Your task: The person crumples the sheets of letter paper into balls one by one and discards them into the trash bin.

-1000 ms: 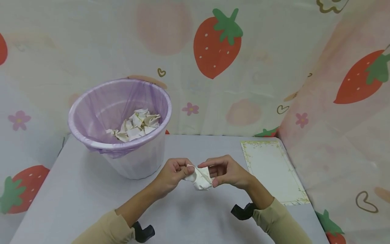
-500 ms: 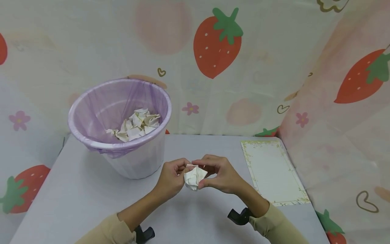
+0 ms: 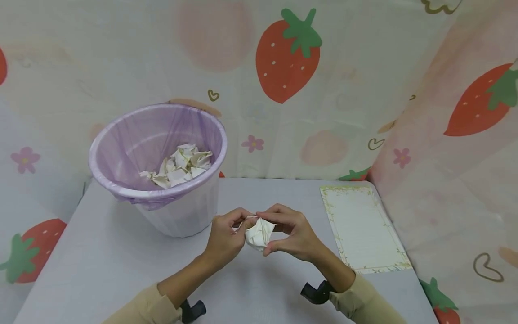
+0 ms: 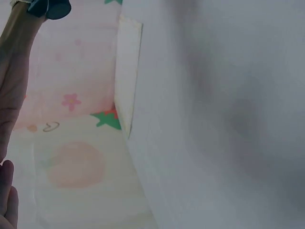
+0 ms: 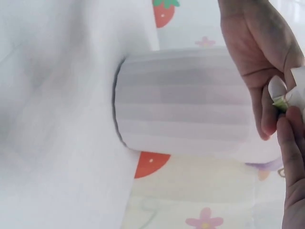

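Observation:
Between both hands, above the table, is a crumpled ball of white paper (image 3: 260, 235). My left hand (image 3: 226, 234) pinches its left side, thumb on top. My right hand (image 3: 293, 231) grips the other side, forefinger along the upper edge and thumb at the lower right. In the right wrist view, part of the crumpled paper (image 5: 298, 93) shows at the right edge with a greenish printed bit, fingers of both hands around it. The left wrist view catches only hand parts at its left edge; the paper ball is out of sight there.
A white bin (image 3: 182, 216) with a purple liner stands at the back left, holding several crumpled papers (image 3: 180, 166). A flat white sheet with a floral border (image 3: 366, 229) lies on the right of the table (image 3: 121, 270). Strawberry-print cloth hangs behind.
The paper has been squeezed from a looser, wider crumple into a rounder ball and shifted slightly left. My right hand has moved left, closer to my left hand.

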